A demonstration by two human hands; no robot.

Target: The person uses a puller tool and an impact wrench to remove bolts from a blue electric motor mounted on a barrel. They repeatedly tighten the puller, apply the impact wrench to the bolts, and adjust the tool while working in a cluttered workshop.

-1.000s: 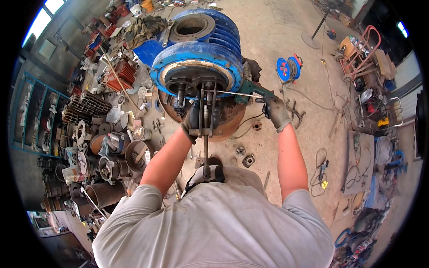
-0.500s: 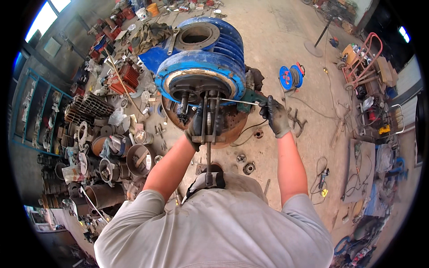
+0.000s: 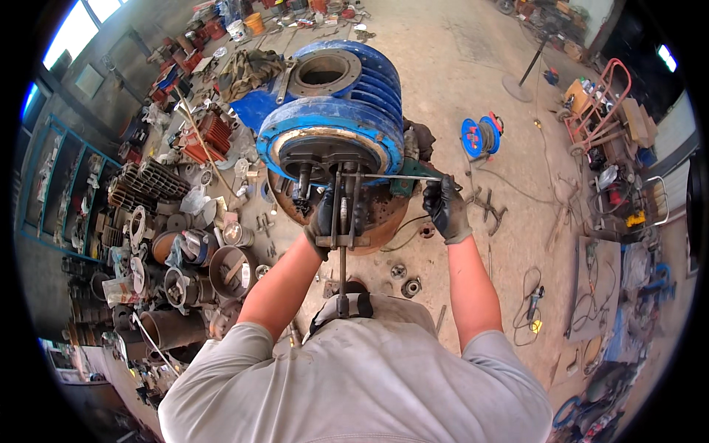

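Observation:
In front of me stands a blue ribbed machine housing (image 3: 332,122) with a round flanged opening on top. A dark steel puller (image 3: 342,241), made of parallel rods, a crossbar and a long central screw, reaches from its near face toward my body. My gloved left hand (image 3: 323,219) is closed round the puller's rods from behind, partly hidden by them. A thin metal bar (image 3: 399,176) runs sideways from the puller to the right. My gloved right hand (image 3: 447,212) has its fingers curled at the bar's outer end.
A spanner (image 3: 283,83) lies on the housing. Metal parts, cylinders and a large open ring (image 3: 232,272) crowd the floor at left. On the right are a blue cable reel (image 3: 481,136), an angle grinder (image 3: 535,301) with its cord, and a red hand truck (image 3: 607,103).
My right hand has shifted slightly left and nearer to me, with the bar's outer end following. My left hand keeps its hold on the puller. The whole view has tilted a little.

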